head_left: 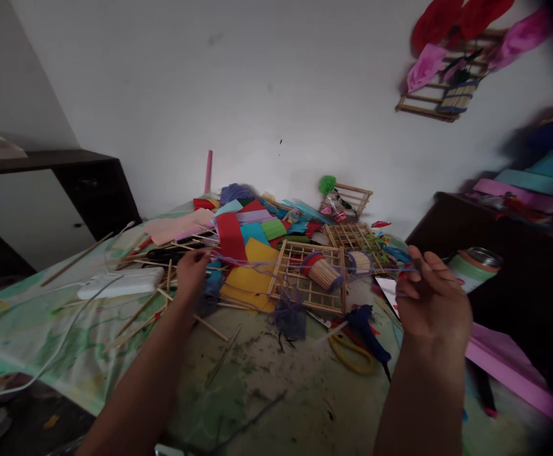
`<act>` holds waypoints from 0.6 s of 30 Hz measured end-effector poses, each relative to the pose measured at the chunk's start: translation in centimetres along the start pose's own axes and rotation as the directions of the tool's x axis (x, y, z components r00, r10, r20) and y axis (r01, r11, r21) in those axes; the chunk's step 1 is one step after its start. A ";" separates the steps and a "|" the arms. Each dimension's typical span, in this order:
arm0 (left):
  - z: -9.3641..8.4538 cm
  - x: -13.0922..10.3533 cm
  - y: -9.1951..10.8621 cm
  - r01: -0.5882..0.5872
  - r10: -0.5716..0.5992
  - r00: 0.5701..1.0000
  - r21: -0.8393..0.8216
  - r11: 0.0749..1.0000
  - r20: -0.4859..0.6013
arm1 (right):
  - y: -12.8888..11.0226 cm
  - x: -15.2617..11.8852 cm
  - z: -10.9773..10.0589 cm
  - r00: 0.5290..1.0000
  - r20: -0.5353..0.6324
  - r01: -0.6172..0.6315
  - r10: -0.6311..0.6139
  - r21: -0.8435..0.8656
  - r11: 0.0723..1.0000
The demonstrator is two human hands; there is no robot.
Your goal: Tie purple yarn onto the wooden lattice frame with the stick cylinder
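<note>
Several strands of yarn (247, 261) stretch left to right across the frame (277, 269), their long axis running from one hand to the other. Left of the frame, the left hand (192, 273) closes its fingertips on one end; right of the frame, the right hand (435, 301) appears to pinch the other, its remaining fingers loosely curled. Neither hand is clearly nearer the frame. A cup (322, 272) lies tilted on the frame; the glue gun (370, 332) lies just beside its near right corner.

Purple yarn (245, 261) strung between both hands (193, 272) (432, 297)
</note>
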State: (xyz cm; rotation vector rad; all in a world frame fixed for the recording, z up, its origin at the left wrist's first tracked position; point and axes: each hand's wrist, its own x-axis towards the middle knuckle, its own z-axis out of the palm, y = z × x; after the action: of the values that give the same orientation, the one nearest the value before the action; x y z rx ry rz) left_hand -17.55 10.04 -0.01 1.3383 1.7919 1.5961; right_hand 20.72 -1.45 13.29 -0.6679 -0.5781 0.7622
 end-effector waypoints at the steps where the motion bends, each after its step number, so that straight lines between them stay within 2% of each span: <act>1: -0.5 0.3 -0.3 0.023 -0.021 0.998 0.025 0.999 -0.054 | -0.3 0.1 -0.2 0.999 -0.023 0.023 -0.023 0.001 1.000; 6: -2.7 1.3 -1.3 0.080 -0.046 0.978 0.162 0.983 -0.204 | -0.9 0.6 -1.2 1.000 -0.019 0.021 -0.022 -0.002 1.000; 9: -2.8 1.3 -0.8 0.058 -0.011 0.981 0.241 0.969 -0.194 | -0.7 0.7 -1.3 0.999 -0.005 0.033 -0.033 -0.042 0.999; 11: -1.8 0.5 0.3 -0.042 0.085 0.987 0.291 0.956 -0.138 | 0.0 0.3 -0.6 0.999 0.027 0.044 -0.042 -0.075 0.996; 13: -0.1 -1.4 2.2 -0.236 0.254 0.967 0.289 0.928 -0.025 | 1.0 -0.7 0.8 0.996 0.084 0.021 -0.012 -0.102 0.995; 15: 2.0 -4.4 4.4 -0.401 0.379 0.905 0.091 0.912 0.192 | 2.1 -2.1 2.7 0.983 0.167 -0.050 0.070 -0.119 0.992; 16: 3.0 -6.1 5.5 -0.449 0.426 0.828 -0.025 0.893 0.366 | 2.7 -2.8 3.6 0.969 0.211 -0.103 0.127 -0.123 0.987; 18: 4.5 -9.4 7.3 -0.468 0.472 0.622 -0.186 0.864 0.625 | 3.4 -3.9 5.2 0.932 0.275 -0.210 0.235 -0.119 0.971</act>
State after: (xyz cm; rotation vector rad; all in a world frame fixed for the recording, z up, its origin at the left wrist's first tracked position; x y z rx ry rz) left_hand -6.77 3.86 2.68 2.1621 1.0393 1.0875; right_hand 13.41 -0.97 13.31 -0.7163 -0.8146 1.0628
